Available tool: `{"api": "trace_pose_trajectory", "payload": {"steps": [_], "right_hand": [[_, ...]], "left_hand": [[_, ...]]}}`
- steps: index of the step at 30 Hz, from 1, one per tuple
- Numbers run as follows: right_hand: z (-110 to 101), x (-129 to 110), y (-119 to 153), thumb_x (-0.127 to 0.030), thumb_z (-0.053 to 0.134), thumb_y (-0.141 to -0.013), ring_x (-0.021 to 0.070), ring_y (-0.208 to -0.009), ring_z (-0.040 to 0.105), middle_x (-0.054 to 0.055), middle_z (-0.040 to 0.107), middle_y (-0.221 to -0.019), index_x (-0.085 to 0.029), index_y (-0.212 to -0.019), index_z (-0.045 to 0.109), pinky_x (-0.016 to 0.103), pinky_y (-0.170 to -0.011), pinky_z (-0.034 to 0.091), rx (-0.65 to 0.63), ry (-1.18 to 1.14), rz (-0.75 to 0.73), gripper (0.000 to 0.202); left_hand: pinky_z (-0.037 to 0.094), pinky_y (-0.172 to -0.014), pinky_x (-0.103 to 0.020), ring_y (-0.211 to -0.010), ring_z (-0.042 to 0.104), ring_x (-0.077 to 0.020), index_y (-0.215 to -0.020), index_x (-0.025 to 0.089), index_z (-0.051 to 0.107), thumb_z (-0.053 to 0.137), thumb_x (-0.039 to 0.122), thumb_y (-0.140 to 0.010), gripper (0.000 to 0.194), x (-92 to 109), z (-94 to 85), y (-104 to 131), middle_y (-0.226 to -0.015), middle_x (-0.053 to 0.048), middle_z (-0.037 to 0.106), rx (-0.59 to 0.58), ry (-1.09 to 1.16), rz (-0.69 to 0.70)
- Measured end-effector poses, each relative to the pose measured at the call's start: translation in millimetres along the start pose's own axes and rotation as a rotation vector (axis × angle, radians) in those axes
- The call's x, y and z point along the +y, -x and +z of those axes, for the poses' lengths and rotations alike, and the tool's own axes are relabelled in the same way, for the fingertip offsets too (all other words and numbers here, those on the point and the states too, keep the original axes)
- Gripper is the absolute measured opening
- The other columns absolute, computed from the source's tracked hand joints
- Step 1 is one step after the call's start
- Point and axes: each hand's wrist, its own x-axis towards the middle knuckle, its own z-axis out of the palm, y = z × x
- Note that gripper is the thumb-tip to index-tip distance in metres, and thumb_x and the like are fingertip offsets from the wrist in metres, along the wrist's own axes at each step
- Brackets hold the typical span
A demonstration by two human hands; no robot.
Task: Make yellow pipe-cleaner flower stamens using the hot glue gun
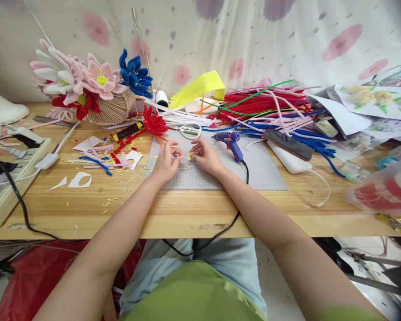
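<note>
Over the grey cutting mat (220, 171) my two hands work close together. My left hand (167, 161) is closed, its thumb and fingertips brought together; what they pinch, if anything, is too small to make out. My right hand (205, 156) pinches a small yellow piece (189, 156) at its fingertips, facing the left hand. To the right of it lies a purple glue gun (232, 143), nozzle pointing left. Just beyond the hands are white-handled scissors (191, 130). A red pipe-cleaner flower (154, 122) with orange stems rests at the mat's upper left.
Finished pipe-cleaner flowers (100, 79) stand at the back left. Bundled pipe cleaners (270, 104) spread along the back. A phone (288, 143) lies on a white block at right. Paper scraps (80, 179) litter the left, near a power strip (23, 174). The glue gun cord (234, 220) hangs over the front edge.
</note>
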Motion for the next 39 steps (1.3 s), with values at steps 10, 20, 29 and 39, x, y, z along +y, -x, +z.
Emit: {"api": "trace_pose_trajectory", "payload": {"steps": [10, 20, 29, 39], "right_hand": [[3.9, 5.1, -1.1, -0.01, 0.052, -0.065, 0.0104, -0.07, 0.059, -0.001, 0.063, -0.082, -0.021, -0.099, 0.046, 0.029, -0.074, 0.049, -0.063, -0.064, -0.006, 0.037], [6.7, 0.4, -3.5, -0.012, 0.057, -0.06, 0.0091, -0.066, 0.058, -0.003, 0.062, -0.076, -0.021, -0.093, 0.046, 0.026, -0.068, 0.049, -0.102, -0.251, 0.076, 0.036], [5.9, -1.4, -3.6, -0.015, 0.063, -0.059, 0.0087, -0.065, 0.058, -0.004, 0.062, -0.075, -0.02, -0.093, 0.047, 0.024, -0.064, 0.049, -0.104, -0.362, 0.15, 0.037], [6.8, 0.7, -4.9, -0.017, 0.066, -0.058, 0.0087, -0.063, 0.058, -0.004, 0.06, -0.071, -0.02, -0.09, 0.048, 0.024, -0.062, 0.049, -0.049, -0.365, 0.184, 0.036]], "left_hand": [[0.042, -0.077, -0.032, -0.075, 0.053, -0.0131, -0.111, 0.019, 0.036, 0.052, 0.015, -0.076, 0.039, -5.1, 0.5, -1.8, -0.085, -0.002, 0.063, -0.028, 0.009, -0.035], [0.042, -0.077, -0.032, -0.077, 0.054, -0.0135, -0.109, 0.021, 0.035, 0.055, 0.018, -0.075, 0.039, -8.2, 3.7, -2.8, -0.083, -0.001, 0.063, -0.004, -0.007, -0.09], [0.041, -0.071, -0.028, -0.074, 0.054, -0.0125, -0.108, 0.022, 0.035, 0.057, 0.02, -0.073, 0.041, -10.3, 4.8, -2.9, -0.081, 0.001, 0.063, 0.002, -0.007, -0.091], [0.041, -0.072, -0.028, -0.072, 0.054, -0.0121, -0.106, 0.022, 0.035, 0.058, 0.018, -0.069, 0.044, 1.1, 1.2, -1.4, -0.077, 0.003, 0.064, -0.008, -0.029, -0.117]]}}
